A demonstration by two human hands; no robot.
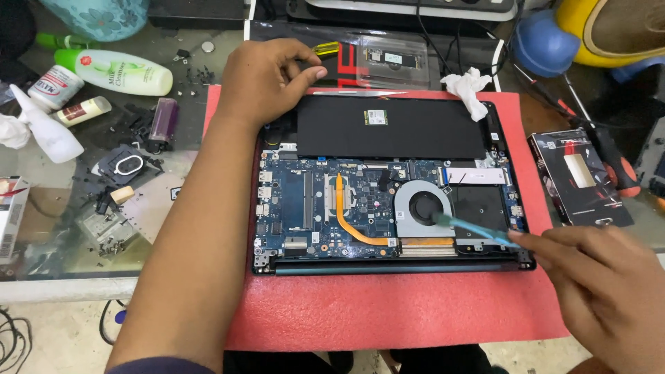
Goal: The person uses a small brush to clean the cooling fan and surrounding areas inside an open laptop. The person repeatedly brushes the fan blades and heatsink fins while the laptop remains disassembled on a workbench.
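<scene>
Left hand (267,76) curled, resting on laptop (388,183) top-left corner by black battery (395,128); open laptop on red mat (388,312); right hand (609,291) pinching blue brush (471,228), bristle tip on grey fan (424,206). Bottles (114,71) far left.

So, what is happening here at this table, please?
A person is working on an opened laptop that lies with its bottom cover off on a red foam mat. The right hand holds a light blue brush, with its tip on the round cooling fan. The left hand rests at the laptop's far left corner, beside the black battery. A crumpled white tissue lies at the far right corner, and bottles and small parts lie on the glass table to the left.
</scene>
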